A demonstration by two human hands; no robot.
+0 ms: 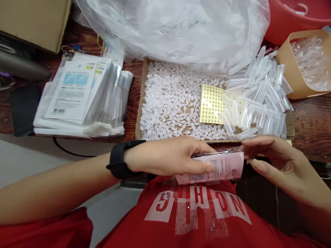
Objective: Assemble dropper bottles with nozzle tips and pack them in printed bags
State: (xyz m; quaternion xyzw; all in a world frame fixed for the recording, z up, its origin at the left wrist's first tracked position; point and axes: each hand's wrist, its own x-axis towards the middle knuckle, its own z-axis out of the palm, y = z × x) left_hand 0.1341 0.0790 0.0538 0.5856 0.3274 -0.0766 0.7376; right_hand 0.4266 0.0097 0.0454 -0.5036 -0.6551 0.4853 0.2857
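Note:
My left hand, with a black watch on its wrist, grips a clear packet with a pink printed card near my chest. The thumb lies under the packet and the fingers over its top edge. My right hand touches the packet's right end with fingers spread and slightly curled around it. Both hands hover just in front of a shallow cardboard tray full of several small white plastic pieces. A yellow sticker sheet lies on those pieces.
A pile of clear plastic tubes covers the tray's right side. A stack of bagged printed cards lies at left. A big clear plastic bag sits behind, a tan container of clear parts and a red basin at right.

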